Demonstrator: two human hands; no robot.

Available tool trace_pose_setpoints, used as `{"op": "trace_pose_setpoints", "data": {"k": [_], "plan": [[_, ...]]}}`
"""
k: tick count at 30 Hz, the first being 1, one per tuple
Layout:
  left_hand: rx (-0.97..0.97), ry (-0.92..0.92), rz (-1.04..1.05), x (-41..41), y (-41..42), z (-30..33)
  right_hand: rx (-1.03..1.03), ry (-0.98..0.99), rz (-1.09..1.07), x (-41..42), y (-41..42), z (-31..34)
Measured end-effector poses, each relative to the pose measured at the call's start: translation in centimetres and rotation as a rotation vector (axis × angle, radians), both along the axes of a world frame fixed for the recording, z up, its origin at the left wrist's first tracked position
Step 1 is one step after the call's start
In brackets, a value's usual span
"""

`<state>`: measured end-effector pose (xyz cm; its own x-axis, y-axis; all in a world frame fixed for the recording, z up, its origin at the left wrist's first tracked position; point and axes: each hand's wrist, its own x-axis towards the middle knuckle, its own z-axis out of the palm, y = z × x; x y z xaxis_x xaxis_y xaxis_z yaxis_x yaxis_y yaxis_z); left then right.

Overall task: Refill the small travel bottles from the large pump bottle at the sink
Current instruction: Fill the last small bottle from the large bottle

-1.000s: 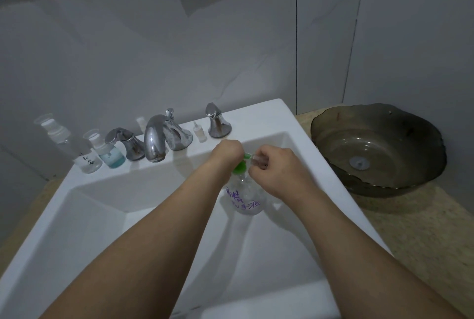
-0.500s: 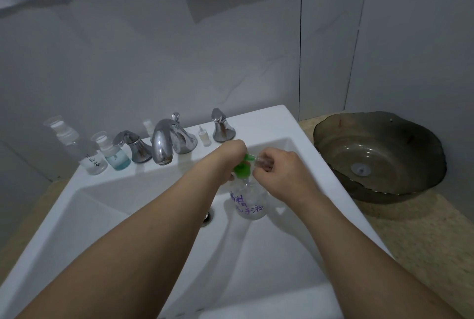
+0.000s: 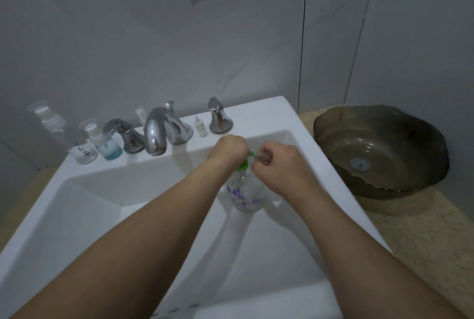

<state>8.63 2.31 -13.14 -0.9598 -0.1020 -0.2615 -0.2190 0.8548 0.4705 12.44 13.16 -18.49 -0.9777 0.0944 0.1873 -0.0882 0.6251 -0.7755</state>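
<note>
The big pump bottle with the green top stands inside the white sink, and your left hand is curled down on its pump just as it was a moment ago. Your right hand pinches a small clear travel bottle right at the green spout, and it has hardly moved, so I think you are still filling this one. Two more small bottles wait on the ledge left of the tap.
</note>
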Motion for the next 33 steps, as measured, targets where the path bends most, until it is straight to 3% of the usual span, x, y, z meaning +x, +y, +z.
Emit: {"op": "trace_pose_setpoints", "data": {"k": [4, 9, 15, 21, 29, 33], "plan": [[0.103, 0.026, 0.087, 0.5, 0.0, 0.0, -0.007, -0.001, -0.002, -0.1, 0.0, 0.0], [0.397, -0.106, 0.149, 0.4, -0.3, 1.4, -0.084, 0.046, 0.012, 0.1, 0.0, 0.2], [0.310, -0.283, 0.190, 0.7, -1.2, 2.4, -0.069, 0.068, 0.033, 0.1, 0.0, 0.2], [0.330, -0.131, 0.208, 0.3, -0.8, 1.1, -0.072, 0.081, 0.015, 0.0, -0.1, 0.1], [0.099, -0.034, 0.120, 0.2, -0.2, -0.2, 0.059, 0.040, 0.001, 0.0, 0.0, 0.1], [0.246, -0.094, 0.144, 0.0, -0.4, 0.2, -0.003, 0.033, 0.012, 0.0, 0.0, 0.2]]}}
